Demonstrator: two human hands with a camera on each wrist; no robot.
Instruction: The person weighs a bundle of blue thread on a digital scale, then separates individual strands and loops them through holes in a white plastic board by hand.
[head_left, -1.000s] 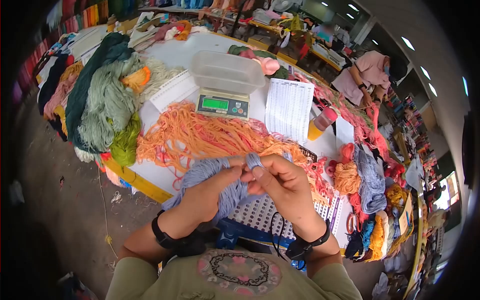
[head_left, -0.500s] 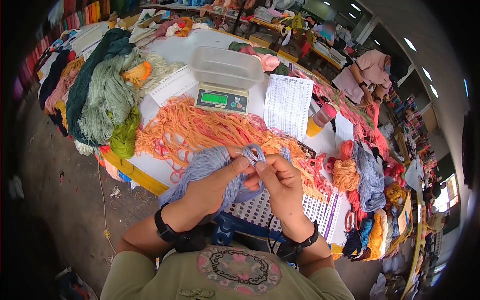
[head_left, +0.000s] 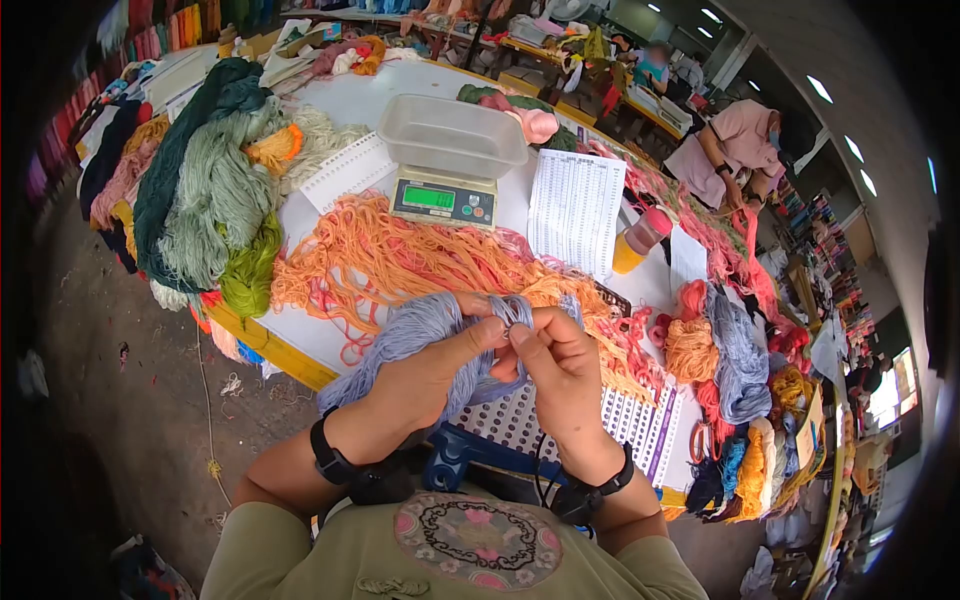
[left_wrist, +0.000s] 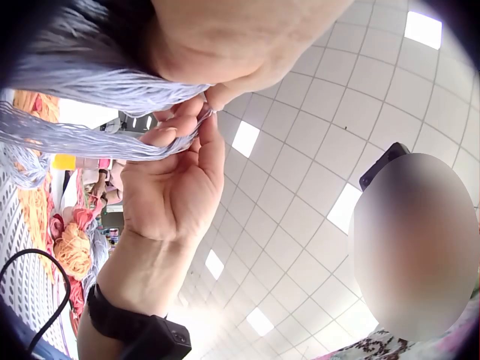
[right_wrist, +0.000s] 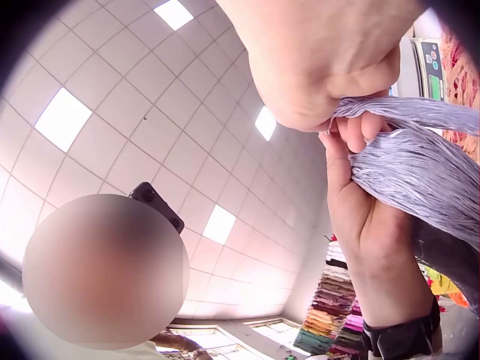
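Observation:
A thick skein of blue-grey yarn (head_left: pixel 395 340) hangs from my left hand (head_left: pixel 418 385), which grips it in the head view. My right hand (head_left: pixel 570 382) pinches a thinner bundle of the same yarn between thumb and forefinger. Both thumbs meet at a small loop of strands (head_left: pixel 512 309). In the left wrist view, the thin bundle (left_wrist: pixel 97 142) runs across the right hand's fingers (left_wrist: pixel 184 129). From the right wrist view, the skein (right_wrist: pixel 420 176) fills the left hand's palm side, and its thumb tip meets the right hand's.
Orange and pink yarn (head_left: pixel 400 255) spreads over the table beyond my hands. Behind it stands a scale (head_left: pixel 443 203) bearing a clear plastic tub (head_left: pixel 453 135). Printed sheets (head_left: pixel 577 210) and a yellow bottle (head_left: pixel 643 240) are to the right. A perforated white panel (head_left: pixel 520 425) lies below my hands.
The loop at my fingertips has opened out, and both hands have shifted slightly left in the head view. During the last half second, the fingertips have drawn a little closer together.

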